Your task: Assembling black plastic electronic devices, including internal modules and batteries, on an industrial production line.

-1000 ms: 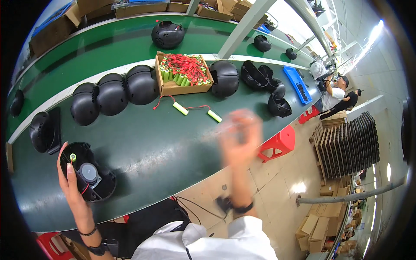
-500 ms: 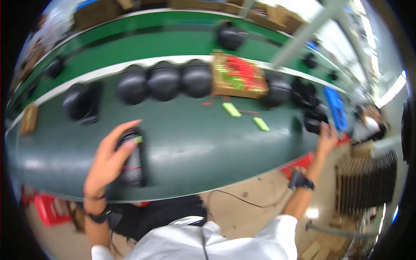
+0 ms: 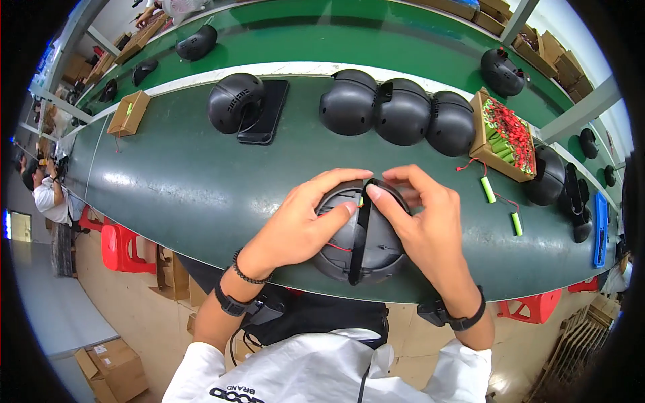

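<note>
Since the earlier frame, the right hand [image 3: 430, 218] has come from the right side to the middle, bringing the right shell [image 3: 381, 245] next to the left shell [image 3: 334, 258]. Both black shells are now just below the middle of the frame, with a dark gap showing between them; I cannot tell if they touch. The left hand [image 3: 295, 225] grips the left shell, fingers bent over its top. The right hand's fingers curl over the right shell, thumb on its edge. A bit of green battery [image 3: 361, 201] and a red wire [image 3: 339, 248] show in the left shell. Two loose batteries [image 3: 488, 190] lie right of the middle, below a box [image 3: 494, 153] full of more, and three black balls [image 3: 403, 114] sit at upper middle
</note>
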